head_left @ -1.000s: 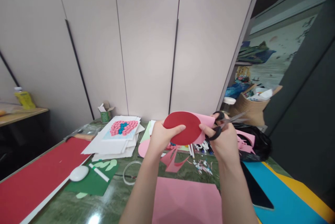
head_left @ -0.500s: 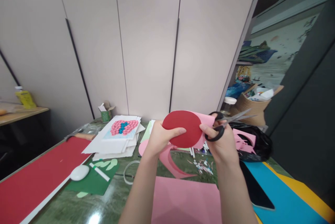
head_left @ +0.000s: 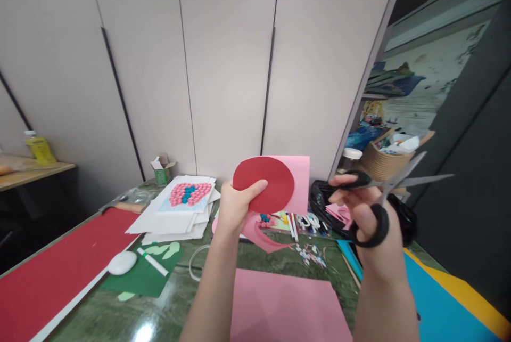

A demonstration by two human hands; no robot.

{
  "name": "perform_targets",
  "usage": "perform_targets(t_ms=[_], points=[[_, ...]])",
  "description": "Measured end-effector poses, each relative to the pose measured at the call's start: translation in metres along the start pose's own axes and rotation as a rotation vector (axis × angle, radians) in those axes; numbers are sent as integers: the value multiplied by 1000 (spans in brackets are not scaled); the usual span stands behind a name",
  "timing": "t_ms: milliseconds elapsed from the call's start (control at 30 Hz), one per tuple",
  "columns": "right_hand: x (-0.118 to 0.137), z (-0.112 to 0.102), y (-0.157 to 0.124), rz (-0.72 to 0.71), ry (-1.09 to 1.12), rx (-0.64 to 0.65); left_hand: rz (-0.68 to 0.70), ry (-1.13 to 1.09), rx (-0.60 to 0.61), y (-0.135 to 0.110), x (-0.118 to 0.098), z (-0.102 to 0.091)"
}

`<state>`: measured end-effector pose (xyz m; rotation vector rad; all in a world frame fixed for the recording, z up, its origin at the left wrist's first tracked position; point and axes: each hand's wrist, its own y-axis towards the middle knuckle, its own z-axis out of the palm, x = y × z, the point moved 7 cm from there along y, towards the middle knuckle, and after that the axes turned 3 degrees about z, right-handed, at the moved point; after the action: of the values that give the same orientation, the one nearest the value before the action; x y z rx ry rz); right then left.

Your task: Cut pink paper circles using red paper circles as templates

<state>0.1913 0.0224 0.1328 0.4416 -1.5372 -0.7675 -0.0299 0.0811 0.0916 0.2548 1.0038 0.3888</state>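
Note:
My left hand (head_left: 235,204) pinches a red paper circle (head_left: 265,179) together with pink paper (head_left: 302,185) behind it, thumb on the red face. A curved pink strip (head_left: 263,235) dangles below this hand. To the right, my right hand (head_left: 367,209) has its fingers through the black handles of a pair of scissors (head_left: 385,187). The blades are spread apart and point up and right, away from the paper. Under both arms lies a large pink sheet (head_left: 283,304) on the green marbled table.
White sheets (head_left: 167,219) topped by a pink and blue heart picture stand at the left. Nearby lie a green sheet (head_left: 147,283), a white mouse (head_left: 122,262) and a red board (head_left: 72,262). Paper scraps (head_left: 311,255) and blue card (head_left: 435,299) are on the right.
My right hand has let go of the paper and moved right with the scissors, whose blades spread wider. The left hand has shifted left with the red circle, showing more pink paper.

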Motion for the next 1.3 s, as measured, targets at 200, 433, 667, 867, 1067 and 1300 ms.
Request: perform_targets(t_ms=[200, 433, 667, 867, 1067, 1300], points=[[-2, 32, -25, 370, -286, 602, 51, -93, -99, 0, -4, -3], [-27, 47, -27, 437, -400, 707, 93, -196, -167, -1, -8, -7], [-25, 54, -25, 439, -304, 732, 27, -180, -109, -4, -7, 1], [-24, 58, -19, 415, -290, 670, 9, -89, -59, -5, -7, 1], [-26, 59, -15, 413, -306, 622, 36, 27, -98, -8, -11, -2], [-33, 60, -15, 389, -268, 590, 42, 40, -132, -11, -15, -1]])
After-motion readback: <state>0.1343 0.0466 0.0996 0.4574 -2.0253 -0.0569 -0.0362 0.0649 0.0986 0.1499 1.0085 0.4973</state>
